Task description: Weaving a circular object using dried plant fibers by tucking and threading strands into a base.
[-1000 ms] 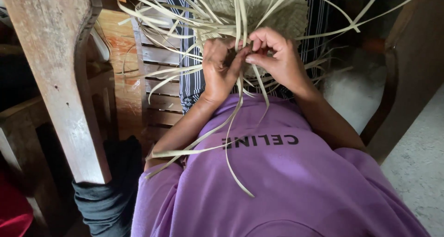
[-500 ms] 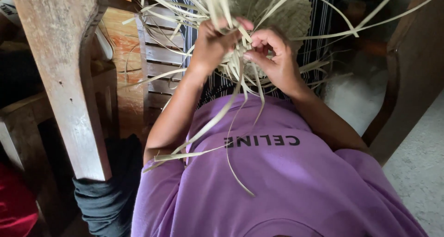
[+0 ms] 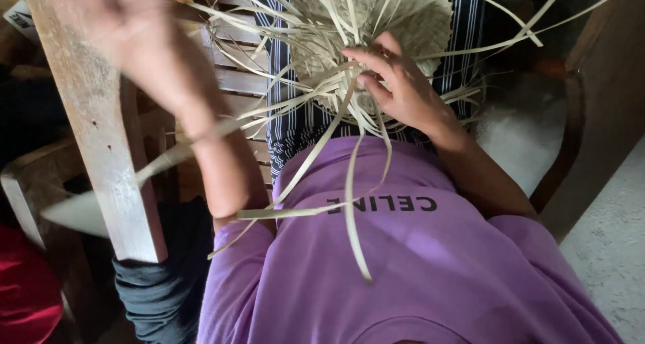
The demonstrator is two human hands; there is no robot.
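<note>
Far left: wooden post (image 3: 94, 136) upright, dark cloth (image 3: 151, 290) bunched at its foot; left hand (image 3: 127, 21) now lifted up and away from the weaving, blurred, fingers apparently spread, grip impossible to tell; a half-second earlier pressed close beside the other hand on the strands; probably drawing a long pale strip (image 3: 201, 139) out to the side; centre: woven straw piece (image 3: 410, 15) resting on the lap, loose strands fanning outward; right hand (image 3: 403, 89) planted on the weave, fingers pressed together over crossing strands, holding them down.

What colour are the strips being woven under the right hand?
Pale straw-yellow strips, woven piece alike; head view, the right hand rests on them.
</note>
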